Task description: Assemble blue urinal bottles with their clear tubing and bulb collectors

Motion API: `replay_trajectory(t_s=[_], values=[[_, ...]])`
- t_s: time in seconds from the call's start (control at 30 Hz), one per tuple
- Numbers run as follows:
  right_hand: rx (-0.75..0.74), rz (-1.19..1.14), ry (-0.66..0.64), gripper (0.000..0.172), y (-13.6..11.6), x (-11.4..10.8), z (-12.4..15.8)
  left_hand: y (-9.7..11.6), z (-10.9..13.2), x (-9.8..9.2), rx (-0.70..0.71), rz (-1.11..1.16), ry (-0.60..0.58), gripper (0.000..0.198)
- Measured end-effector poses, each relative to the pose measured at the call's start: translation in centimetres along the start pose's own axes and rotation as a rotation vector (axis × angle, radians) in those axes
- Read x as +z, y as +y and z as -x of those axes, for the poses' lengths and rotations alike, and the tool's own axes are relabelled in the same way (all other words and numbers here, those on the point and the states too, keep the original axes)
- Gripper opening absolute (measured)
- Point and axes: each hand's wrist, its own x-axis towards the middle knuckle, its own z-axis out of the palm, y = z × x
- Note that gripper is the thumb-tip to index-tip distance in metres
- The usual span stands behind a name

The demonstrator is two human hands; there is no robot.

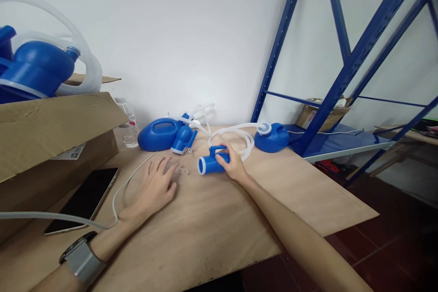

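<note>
My right hand (233, 164) is wrapped round a blue plastic urinal funnel (209, 164), a short tube with a white rim and a small handle on top. The funnel lies on its side, its open mouth facing left. My left hand (159, 182) rests with fingers spread on the wooden table (212, 219), holding nothing. Just beyond its fingertips lies a small clear piece (182, 170). A blue urinal bottle (155, 137) with a handle stands behind, beside a second blue funnel (183, 139). To the right, a coiled white hose (251, 139) reaches another blue bottle (273, 140).
At left, a cardboard box (61, 121) holds more blue parts (41, 66) and hose. A black tablet (84, 198), a grey cable (116, 196) and a water bottle (128, 123) are nearby. A blue metal shelf (342, 139) stands right, beyond the table's edge.
</note>
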Motion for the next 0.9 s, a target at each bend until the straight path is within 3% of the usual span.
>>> replay_trajectory(t_s=[0.17,0.3,0.63,0.83,0.9], values=[[-0.002,-0.004,-0.031,0.045,-3.1,1.9,1.0,1.7,0.1,0.6,0.093,0.316,0.005,0.029],[-0.047,0.030,-0.086,0.046,-4.2,2.1,1.4,2.8,-0.1,0.1,0.164,0.420,-0.074,0.029],[-0.232,0.105,-0.159,0.050,-2.1,0.1,0.6,2.6,0.0,-0.8,0.215,0.462,-0.257,0.034],[-0.036,-0.024,-0.033,0.043,-0.3,-0.4,0.0,0.8,-0.3,-0.2,-0.026,0.276,-0.065,0.027],[-0.011,-0.046,-0.057,0.043,-0.5,0.0,0.0,0.6,-0.3,-0.2,-0.111,0.263,-0.006,0.029]])
